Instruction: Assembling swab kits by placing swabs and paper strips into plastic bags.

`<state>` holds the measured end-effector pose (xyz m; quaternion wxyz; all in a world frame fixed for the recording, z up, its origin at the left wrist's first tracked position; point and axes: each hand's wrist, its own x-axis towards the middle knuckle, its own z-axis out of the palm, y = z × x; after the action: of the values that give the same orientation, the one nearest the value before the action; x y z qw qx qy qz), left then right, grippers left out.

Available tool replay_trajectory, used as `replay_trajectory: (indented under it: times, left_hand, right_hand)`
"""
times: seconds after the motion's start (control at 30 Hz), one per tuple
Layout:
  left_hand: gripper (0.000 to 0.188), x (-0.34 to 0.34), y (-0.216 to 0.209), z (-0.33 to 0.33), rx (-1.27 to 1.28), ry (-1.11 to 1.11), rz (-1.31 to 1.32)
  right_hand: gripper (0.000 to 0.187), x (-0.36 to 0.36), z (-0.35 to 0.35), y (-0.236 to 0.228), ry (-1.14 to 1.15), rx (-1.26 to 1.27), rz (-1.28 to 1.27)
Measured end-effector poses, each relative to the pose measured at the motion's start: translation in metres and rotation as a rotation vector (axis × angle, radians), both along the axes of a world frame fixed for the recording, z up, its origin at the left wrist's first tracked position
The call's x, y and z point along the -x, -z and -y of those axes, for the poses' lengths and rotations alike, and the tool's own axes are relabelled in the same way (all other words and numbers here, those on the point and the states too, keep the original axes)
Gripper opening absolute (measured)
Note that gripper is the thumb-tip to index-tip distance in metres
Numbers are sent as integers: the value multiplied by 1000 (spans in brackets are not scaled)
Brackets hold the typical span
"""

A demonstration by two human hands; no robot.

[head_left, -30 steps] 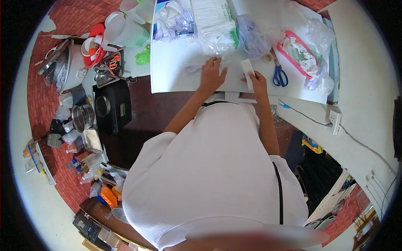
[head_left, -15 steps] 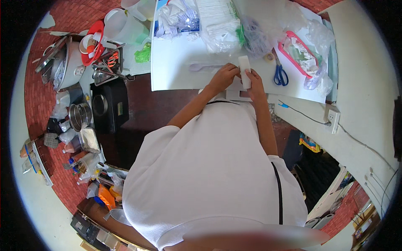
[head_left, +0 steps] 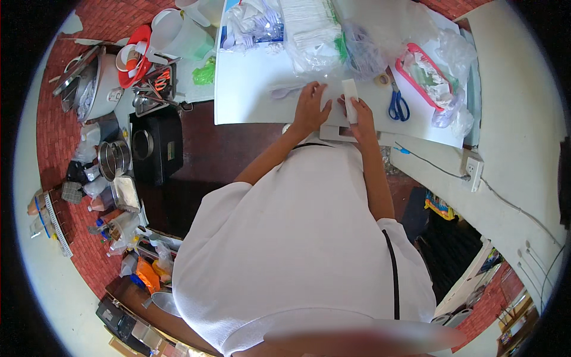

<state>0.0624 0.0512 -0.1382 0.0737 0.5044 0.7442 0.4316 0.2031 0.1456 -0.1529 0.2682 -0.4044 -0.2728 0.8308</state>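
Since half a second ago, the person's bare left hand (head_left: 310, 110) has uncurled and shifted leftward, away from the slim white rectangular packet (head_left: 351, 100), which stays in the bare right hand (head_left: 362, 121). From far left, a large silver metal pot (head_left: 106, 89) stands near a metal tray of orange-handled tools (head_left: 159, 84), with a black box-shaped appliance (head_left: 163, 154) nearer the person. Beside the white rectangular table (head_left: 247, 89) sits a crumpled bright green plastic bag (head_left: 204, 72). On the table, white plastic forks (head_left: 253, 24) lie at the far side, and a pale lavender plastic utensil (head_left: 282, 93) lies just left of the left hand. That hand is released, fingers spread; whether it touches the tabletop, I cannot tell. Beyond it rests a clear plastic bag of stacked white items (head_left: 312, 35). Next, the right hand pinches the packet between thumb and fingers, near the table's front edge. Farther right come a small tan tape roll (head_left: 381, 79), blue-handled scissors (head_left: 398, 107) and a pink-rimmed container (head_left: 399, 68) holding crumpled plastic.
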Motion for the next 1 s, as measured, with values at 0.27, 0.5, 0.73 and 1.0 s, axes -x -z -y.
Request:
replay_trajectory:
  times: [0.27,0.5,0.73,1.0]
  left_hand:
    - [49,4,21,-21,66,-137,-4]
    - [37,4,14,-29,102,-333,-228]
    - [21,-2,28,-29,-109,-180,6]
    - [11,-10,12,-28,-263,-101,90]
  right_hand:
    - [30,-10,-2,4,-65,-7,43]
    - [33,-16,-14,5,-170,-46,79]
    - [31,-13,-24,1,-236,-50,71]
    - [24,-20,-51,-18,-288,-213,215]
